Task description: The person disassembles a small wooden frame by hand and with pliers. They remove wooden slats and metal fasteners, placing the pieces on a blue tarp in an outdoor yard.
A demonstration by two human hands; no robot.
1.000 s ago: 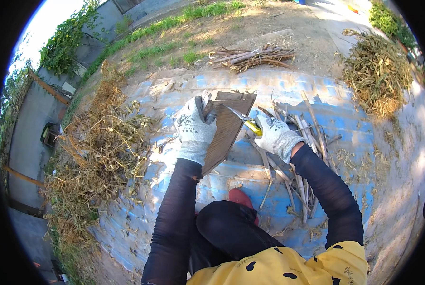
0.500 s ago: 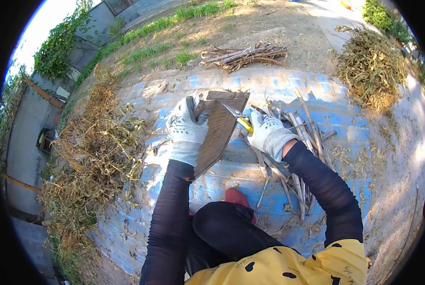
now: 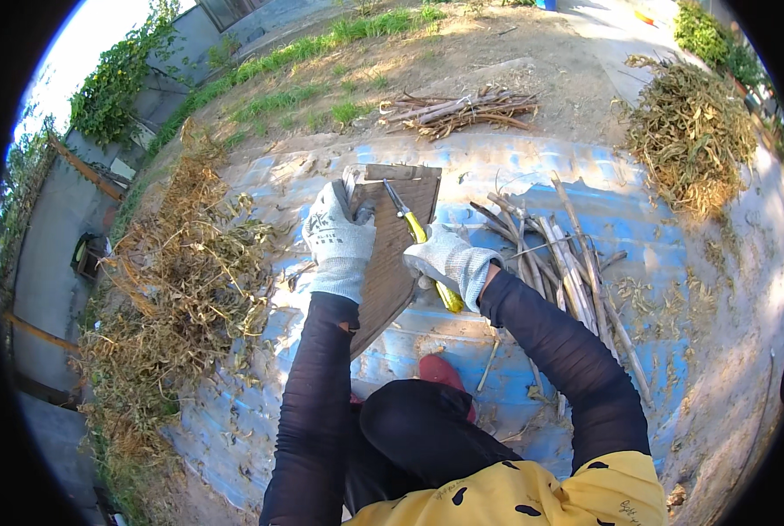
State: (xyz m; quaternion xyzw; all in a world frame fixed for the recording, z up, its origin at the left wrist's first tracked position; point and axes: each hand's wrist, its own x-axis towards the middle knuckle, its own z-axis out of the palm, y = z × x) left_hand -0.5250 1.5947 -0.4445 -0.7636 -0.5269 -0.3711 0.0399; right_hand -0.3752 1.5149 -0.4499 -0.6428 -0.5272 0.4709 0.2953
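My left hand (image 3: 339, 241), in a pale grey work glove, is closed at the left edge of a brown wooden board (image 3: 396, 245). A short grey stick (image 3: 350, 179) pokes up past its fingertips; its lower part is hidden by the glove. In my right hand (image 3: 449, 261), gloved alike, are pruning shears with yellow handles (image 3: 449, 298). Their blades (image 3: 395, 195) point up and left over the board, near its top strip. The fingers wrap around the handles. To the right of that hand lies a loose pile of cut sticks (image 3: 567, 272).
A worn blue sheet (image 3: 655, 351) covers the ground. Dry leafy plants are heaped at the left (image 3: 181, 289) and far right (image 3: 694, 136). Beyond the sheet sits a bundle of brown sticks (image 3: 462, 112). A red shoe (image 3: 442, 373) shows beneath me.
My right hand has moved left and slightly down with the shears, turning the blades more upright over the board. The stick pile shows more fully. My left hand has barely shifted.
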